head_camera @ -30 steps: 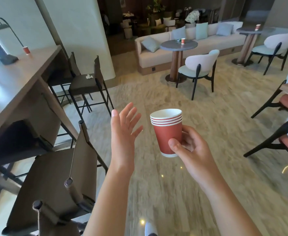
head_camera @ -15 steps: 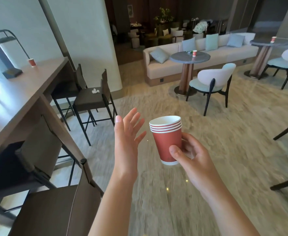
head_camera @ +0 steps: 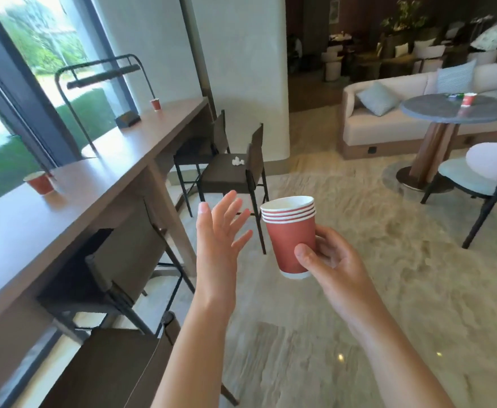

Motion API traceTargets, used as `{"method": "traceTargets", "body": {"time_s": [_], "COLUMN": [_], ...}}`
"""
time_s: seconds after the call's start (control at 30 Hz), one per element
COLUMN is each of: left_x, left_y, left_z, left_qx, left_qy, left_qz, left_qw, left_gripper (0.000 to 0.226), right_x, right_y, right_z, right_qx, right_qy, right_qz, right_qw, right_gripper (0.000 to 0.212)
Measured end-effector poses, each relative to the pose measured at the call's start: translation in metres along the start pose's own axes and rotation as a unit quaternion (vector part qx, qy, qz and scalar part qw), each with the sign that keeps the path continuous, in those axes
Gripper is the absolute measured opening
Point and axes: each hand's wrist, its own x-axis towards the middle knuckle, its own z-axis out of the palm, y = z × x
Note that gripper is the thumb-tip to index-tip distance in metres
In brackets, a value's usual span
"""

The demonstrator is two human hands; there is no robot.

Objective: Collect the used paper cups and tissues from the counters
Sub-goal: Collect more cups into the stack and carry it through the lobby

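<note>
View swung left since earlier frame: window and a second cup [head_camera: 39, 183] on the table [head_camera: 100, 184] now visible. Right hand [head_camera: 331, 260] grasping cup stack [head_camera: 290, 234], upright. Left hand [head_camera: 218, 231] released, fingers spread, just left of stack. Tissue [head_camera: 237, 161] on stool [head_camera: 226, 172] beyond left hand. Far cup [head_camera: 155, 104] on table.

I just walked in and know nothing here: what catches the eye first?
A stack of red paper cups, gripped by the right hand mid-frame, with the left hand open beside it. Two more red cups stand on the long wooden counter at left: near cup, far cup.
</note>
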Motion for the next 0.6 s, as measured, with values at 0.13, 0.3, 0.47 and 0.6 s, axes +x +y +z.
{"method": "traceTargets", "body": {"time_s": [0.13,0.3,0.47,0.6], "left_x": [0.044,0.073,0.094,0.124], "left_y": [0.0,-0.008,-0.007,-0.015], "left_z": [0.019,0.014,-0.025,-0.055], "left_qx": [-0.007,0.004,0.015,0.018], "left_qy": [0.053,0.137,0.232,0.273], "left_qz": [0.013,0.019,0.036,0.03], "left_qw": [0.998,0.99,0.972,0.961], "left_gripper": [0.065,0.067,0.062,0.063], "right_x": [0.068,0.129,0.171,0.206], "right_y": [0.002,0.023,0.045,0.067], "right_z": [-0.01,0.001,0.039,0.078], "right_qx": [0.005,0.012,0.004,0.003], "right_qy": [-0.059,-0.13,-0.21,-0.26], "right_qz": [0.0,0.02,0.048,0.076], "right_qw": [0.998,0.991,0.977,0.963], "right_gripper": [0.055,0.072,0.085,0.081]}}
